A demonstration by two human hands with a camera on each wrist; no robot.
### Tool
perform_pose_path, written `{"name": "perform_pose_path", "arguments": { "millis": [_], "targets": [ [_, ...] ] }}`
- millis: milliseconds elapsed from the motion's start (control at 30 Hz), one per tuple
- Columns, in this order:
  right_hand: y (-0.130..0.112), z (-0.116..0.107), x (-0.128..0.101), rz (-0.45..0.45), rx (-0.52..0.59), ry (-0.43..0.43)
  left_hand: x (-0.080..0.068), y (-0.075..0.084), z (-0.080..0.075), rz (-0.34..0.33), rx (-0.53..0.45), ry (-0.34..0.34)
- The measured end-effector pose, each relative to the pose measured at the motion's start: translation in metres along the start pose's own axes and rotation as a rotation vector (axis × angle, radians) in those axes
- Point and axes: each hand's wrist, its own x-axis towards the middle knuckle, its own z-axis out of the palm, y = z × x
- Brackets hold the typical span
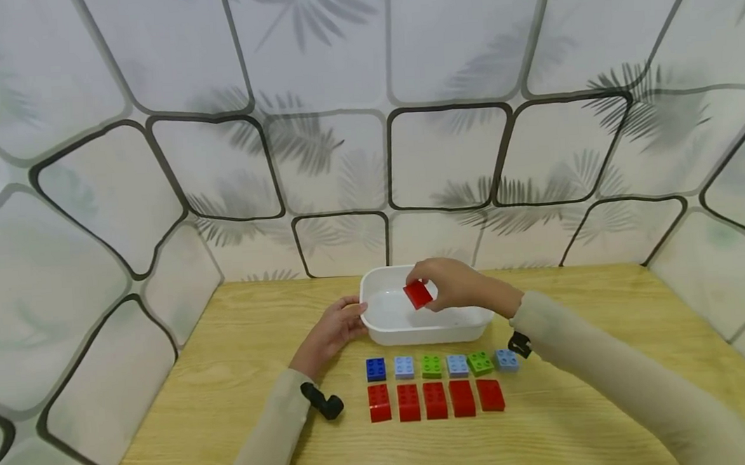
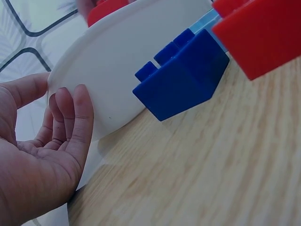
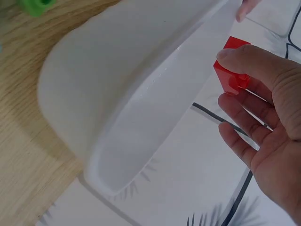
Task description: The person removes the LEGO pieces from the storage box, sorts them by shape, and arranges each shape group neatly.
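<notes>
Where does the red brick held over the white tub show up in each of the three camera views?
Head: the red brick sits just right of centre, pinched by the right hand above the white tub.
Left wrist: a red sliver at the top edge, behind the tub's wall.
Right wrist: upper right, under the thumb.
Shared landmark: the white tub.

A wooden table (image 1: 607, 361) with pale yellow grain is standing against a backdrop wall (image 1: 343, 157), which is rising directly behind the table's far edge and wrapping round both of its sides. The wall is showing rounded white panels outlined in dark lines, with grey palm-leaf shadows. Soft, even light is falling across the table.
</notes>
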Motion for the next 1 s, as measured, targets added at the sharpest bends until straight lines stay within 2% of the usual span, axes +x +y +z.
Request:
{"name": "perform_pose_path", "arguments": {
  "millis": [167,333,633,1000],
  "targets": [
    [0.0,-0.004,-0.023,-0.036,-0.023,0.039,0.002,0.0,0.001,-0.027,-0.01,0.027],
    [0.004,-0.004,-0.046,-0.088,-0.076,0.072,0.003,0.0,0.002,-0.038,-0.017,0.021],
    [0.0,-0.01,-0.079,-0.133,-0.101,0.152,0.003,0.003,0.001,-0.032,0.001,0.022],
    [-0.008,-0.011,-0.109,-0.144,-0.097,0.142,0.002,-0.001,0.001,-0.016,-0.004,-0.003]
  ]
}}
